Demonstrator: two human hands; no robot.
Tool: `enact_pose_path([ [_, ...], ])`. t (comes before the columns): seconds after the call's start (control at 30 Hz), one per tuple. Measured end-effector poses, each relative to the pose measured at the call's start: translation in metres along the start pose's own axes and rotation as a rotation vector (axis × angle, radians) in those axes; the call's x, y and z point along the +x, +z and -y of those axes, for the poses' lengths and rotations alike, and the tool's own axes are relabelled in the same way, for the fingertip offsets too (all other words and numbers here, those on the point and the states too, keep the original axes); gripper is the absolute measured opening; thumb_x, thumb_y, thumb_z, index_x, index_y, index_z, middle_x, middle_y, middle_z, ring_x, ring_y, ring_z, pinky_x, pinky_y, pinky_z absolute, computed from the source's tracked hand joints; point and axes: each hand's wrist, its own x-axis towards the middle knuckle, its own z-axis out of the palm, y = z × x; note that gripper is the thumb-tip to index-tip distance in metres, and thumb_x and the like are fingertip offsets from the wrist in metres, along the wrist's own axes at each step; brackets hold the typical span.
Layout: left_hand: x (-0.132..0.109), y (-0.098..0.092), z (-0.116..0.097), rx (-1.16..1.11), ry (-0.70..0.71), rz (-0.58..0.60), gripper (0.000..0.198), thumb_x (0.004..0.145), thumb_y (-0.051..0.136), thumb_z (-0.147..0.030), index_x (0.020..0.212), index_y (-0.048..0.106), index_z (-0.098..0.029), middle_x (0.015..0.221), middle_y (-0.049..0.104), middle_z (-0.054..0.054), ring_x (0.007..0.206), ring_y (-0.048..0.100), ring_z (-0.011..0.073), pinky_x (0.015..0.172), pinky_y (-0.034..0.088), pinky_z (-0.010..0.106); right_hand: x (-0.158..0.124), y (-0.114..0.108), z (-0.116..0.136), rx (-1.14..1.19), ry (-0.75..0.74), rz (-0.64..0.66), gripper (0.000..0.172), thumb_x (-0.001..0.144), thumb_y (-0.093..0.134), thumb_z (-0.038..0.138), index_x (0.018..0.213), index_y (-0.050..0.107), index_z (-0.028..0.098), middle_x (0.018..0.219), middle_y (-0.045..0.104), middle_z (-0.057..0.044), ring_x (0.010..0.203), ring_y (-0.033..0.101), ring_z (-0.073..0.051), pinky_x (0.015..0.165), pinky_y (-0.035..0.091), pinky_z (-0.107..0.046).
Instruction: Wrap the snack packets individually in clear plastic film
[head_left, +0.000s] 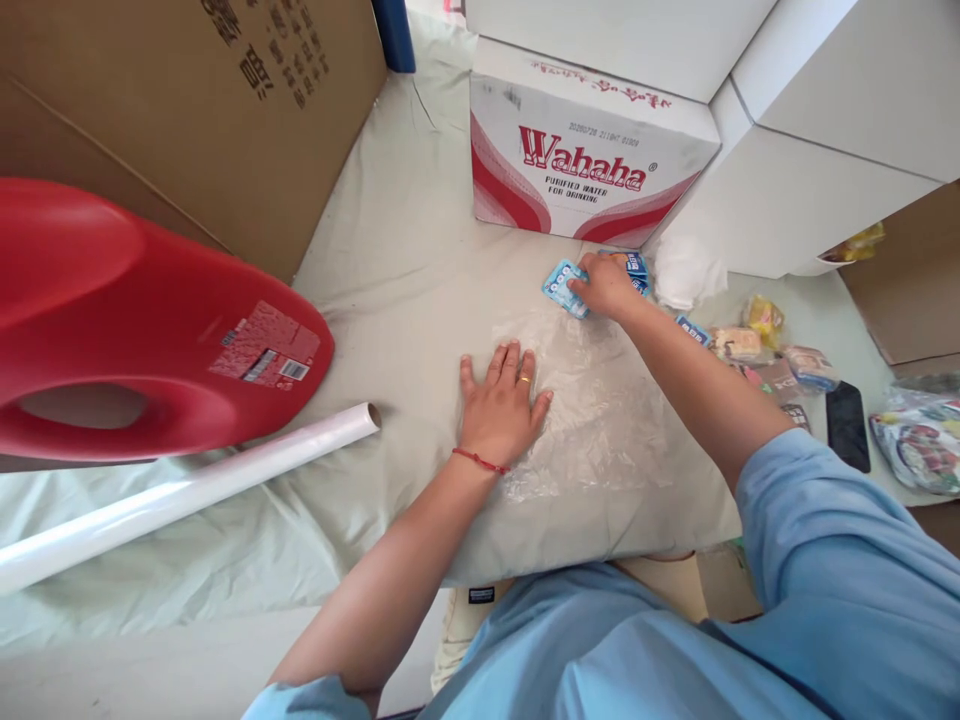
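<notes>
My left hand [501, 412] lies flat with its fingers spread, pressed on the left edge of a clear plastic film [600, 440] on the cloth. Farther forward, my right hand [606, 287] is closed, with thumb and fingers on a small light-blue packet [560, 288]. Dark-blue packets [634, 263] lie just behind that hand and partly under it. A crumpled white tissue or bag [686, 270] sits to their right.
A white and red Wahaha water carton [585, 160] stands at the back. On the left are a big red jug [150, 330], a cardboard box [202, 110] and a white roll [225, 480]. Wrapped snacks [739, 343] and a black phone [847, 427] lie on the right.
</notes>
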Motion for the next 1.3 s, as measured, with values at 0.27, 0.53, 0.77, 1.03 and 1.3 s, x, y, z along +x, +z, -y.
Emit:
enact_pose_path([
  [0.27, -0.001, -0.001, 0.001, 0.002, 0.006, -0.012, 0.066, 0.106, 0.030, -0.050, 0.162, 0.041, -0.018, 0.173, 0.033, 0.014, 0.162, 0.027, 0.0319, 0.129, 0.010, 0.071, -0.020, -0.023, 0.019, 0.202, -0.117, -0.003, 0.046, 0.081, 0.071, 0.023, 0.126, 0.062, 0.022, 0.112, 0.068, -0.011, 0.106, 0.063, -0.030, 0.102, 0.050, -0.047],
  [0.53, 0.000, -0.001, 0.000, -0.019, -0.004, 0.000, 0.065, 0.105, 0.031, -0.049, 0.163, 0.040, -0.021, 0.174, 0.033, 0.012, 0.162, 0.026, 0.0327, 0.130, 0.010, 0.071, -0.098, -0.082, 0.014, 0.532, -0.166, 0.066, 0.035, 0.091, 0.064, 0.037, 0.122, 0.076, 0.025, 0.115, 0.077, -0.006, 0.106, 0.071, -0.027, 0.094, 0.058, -0.043],
  [0.77, 0.001, 0.001, 0.001, -0.011, -0.012, -0.005, 0.066, 0.106, 0.028, -0.051, 0.164, 0.039, -0.021, 0.174, 0.032, 0.012, 0.162, 0.028, 0.0301, 0.130, 0.011, 0.070, -0.151, -0.069, 0.027, 0.316, -0.420, 0.482, 0.035, 0.096, 0.057, 0.031, 0.122, 0.080, 0.028, 0.120, 0.080, -0.003, 0.108, 0.076, -0.024, 0.102, 0.057, -0.038],
  [1.03, 0.001, 0.001, 0.002, 0.014, -0.008, -0.005, 0.066, 0.106, 0.027, -0.051, 0.165, 0.038, -0.022, 0.174, 0.031, 0.011, 0.162, 0.028, 0.0302, 0.130, 0.010, 0.069, -0.136, -0.035, 0.020, 0.216, -0.456, 0.366, 0.044, 0.101, 0.045, 0.025, 0.137, 0.071, 0.023, 0.131, 0.076, -0.007, 0.117, 0.070, -0.025, 0.104, 0.053, -0.039],
  [1.3, 0.001, 0.001, 0.002, 0.015, -0.009, -0.008, 0.066, 0.106, 0.028, -0.051, 0.165, 0.038, -0.022, 0.174, 0.032, 0.011, 0.162, 0.029, 0.0304, 0.130, 0.011, 0.070, -0.138, -0.018, 0.017, -0.003, -0.498, 0.218, 0.045, 0.104, 0.041, 0.026, 0.137, 0.071, 0.021, 0.135, 0.067, -0.016, 0.124, 0.057, -0.033, 0.107, 0.046, -0.052],
])
